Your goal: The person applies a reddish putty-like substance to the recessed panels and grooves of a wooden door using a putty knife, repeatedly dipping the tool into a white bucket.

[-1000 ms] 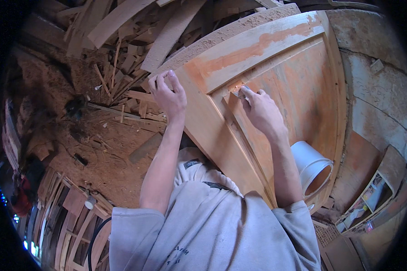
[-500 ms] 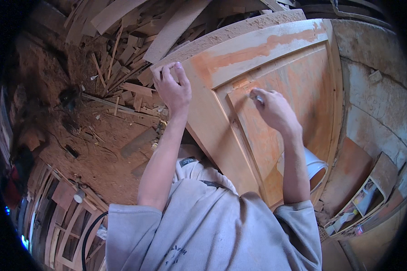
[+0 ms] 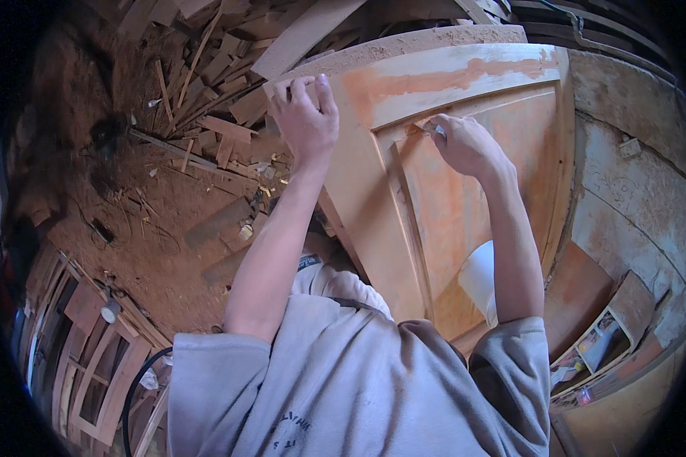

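Observation:
A large wooden door (image 3: 385, 228) with a framed inner panel lies in front of me, smeared with orange filler on its far rail and panel. My right hand (image 3: 469, 145) is closed around a small pale-handled tool (image 3: 437, 129) whose kind I cannot make out. Its tip is at the panel's far left corner, beside the frame moulding. My left hand (image 3: 306, 118) lies at the door's far left corner, fingers bent and apart, holding nothing I can see. A white bucket (image 3: 478, 278) stands on the panel, partly hidden by my right forearm.
Wood offcuts (image 3: 229, 129) are heaped on the dirt floor at the far left. A thick board (image 3: 404, 47) lies along the door's far edge. Stone-like slabs (image 3: 625, 183) are to the right, with a framed box (image 3: 606, 343) below them. Wooden frames (image 3: 103, 381) stand at the near left.
My right hand has moved with the tool toward the panel's far left corner. My left hand keeps its place at the door's corner. The whole view has shifted slightly.

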`<control>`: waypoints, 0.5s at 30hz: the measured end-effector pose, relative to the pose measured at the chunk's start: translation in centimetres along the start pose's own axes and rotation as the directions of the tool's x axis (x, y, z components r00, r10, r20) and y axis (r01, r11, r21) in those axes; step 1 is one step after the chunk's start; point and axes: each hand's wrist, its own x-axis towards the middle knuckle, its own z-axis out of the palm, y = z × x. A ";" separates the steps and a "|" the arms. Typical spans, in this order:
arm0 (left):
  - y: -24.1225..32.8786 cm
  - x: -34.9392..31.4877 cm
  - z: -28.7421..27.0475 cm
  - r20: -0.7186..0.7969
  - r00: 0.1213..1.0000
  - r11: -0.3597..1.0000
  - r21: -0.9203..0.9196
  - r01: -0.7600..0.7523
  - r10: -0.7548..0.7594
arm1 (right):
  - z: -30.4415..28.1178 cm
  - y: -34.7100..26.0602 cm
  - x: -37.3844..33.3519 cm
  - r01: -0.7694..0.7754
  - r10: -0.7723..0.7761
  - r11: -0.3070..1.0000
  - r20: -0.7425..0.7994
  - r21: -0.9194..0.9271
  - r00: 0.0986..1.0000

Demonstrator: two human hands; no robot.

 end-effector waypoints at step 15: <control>-1.2 -0.4 -0.2 -0.030 1.000 1.000 0.013 0.005 -0.005 | -2.9 -5.5 0.7 -0.040 0.069 0.993 0.277 -0.108 0.958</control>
